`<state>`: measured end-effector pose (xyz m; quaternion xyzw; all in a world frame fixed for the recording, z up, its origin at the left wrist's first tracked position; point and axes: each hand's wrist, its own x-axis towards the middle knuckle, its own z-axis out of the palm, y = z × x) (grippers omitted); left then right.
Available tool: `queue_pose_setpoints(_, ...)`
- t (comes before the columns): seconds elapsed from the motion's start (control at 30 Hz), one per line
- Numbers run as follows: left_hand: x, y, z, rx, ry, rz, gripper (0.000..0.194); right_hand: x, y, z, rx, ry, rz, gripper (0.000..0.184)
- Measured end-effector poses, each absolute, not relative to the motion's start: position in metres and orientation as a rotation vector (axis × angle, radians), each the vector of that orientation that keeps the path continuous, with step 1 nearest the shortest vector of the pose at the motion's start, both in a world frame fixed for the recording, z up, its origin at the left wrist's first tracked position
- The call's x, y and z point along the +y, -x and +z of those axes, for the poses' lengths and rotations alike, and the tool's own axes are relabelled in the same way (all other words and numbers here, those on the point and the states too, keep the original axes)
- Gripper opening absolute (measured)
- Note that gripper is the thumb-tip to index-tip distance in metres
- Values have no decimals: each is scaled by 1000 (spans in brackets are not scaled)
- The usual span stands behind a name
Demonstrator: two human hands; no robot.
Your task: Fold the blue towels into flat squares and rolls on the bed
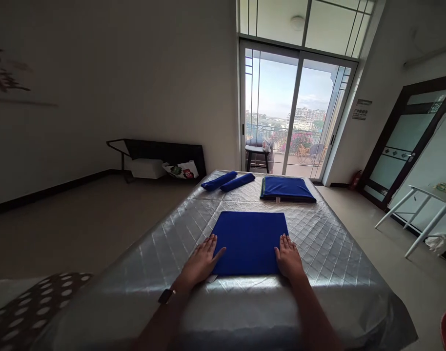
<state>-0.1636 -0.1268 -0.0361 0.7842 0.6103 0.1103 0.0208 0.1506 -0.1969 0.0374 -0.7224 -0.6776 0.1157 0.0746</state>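
A folded blue cloth (pixel 250 243) lies flat as a near rectangle on the table in front of me. My left hand (pixel 203 257) rests on its left edge, fingers stretched out and thumb spread onto the fabric. At the right edge my right hand (pixel 289 256) lies flat in the same way, fingers extended. Neither hand grips anything. Farther back on the right sits a stack of folded blue cloths (pixel 287 187) with a greenish edge and a small pale tag. Two rolled blue cloths (pixel 228 182) lie side by side at the far left.
The table wears a shiny quilted silver cover (pixel 164 248). Beyond it are glass sliding doors (pixel 270 97). A dark bench (pixel 172 148) with a white box stands against the left wall. On the right is a white-legged stool (pixel 426 207); a polka-dot fabric (pixel 40 302) sits at lower left.
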Motion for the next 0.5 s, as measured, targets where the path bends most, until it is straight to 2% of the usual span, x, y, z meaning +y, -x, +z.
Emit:
queue_pose_setpoints(0.13, -138, 165, -31, 1950, -2351, 386, 84, -196, -152, 39, -2056, 2210, 316, 62)
queue_pose_setpoints(0.3, -147, 154, -13, 1935, -2346, 539, 75, -195, -154, 38, -2072, 2205, 298, 61)
queue_pose_setpoints(0.4, -161, 152, 22, 1842, -2347, 894, 64, -195, -155, 37, -2066, 2197, 293, 61)
queue_pose_setpoints(0.5, -187, 157, 78, 1686, -2233, 1390, 47, -195, -155, 37, -2063, 2189, 292, 62)
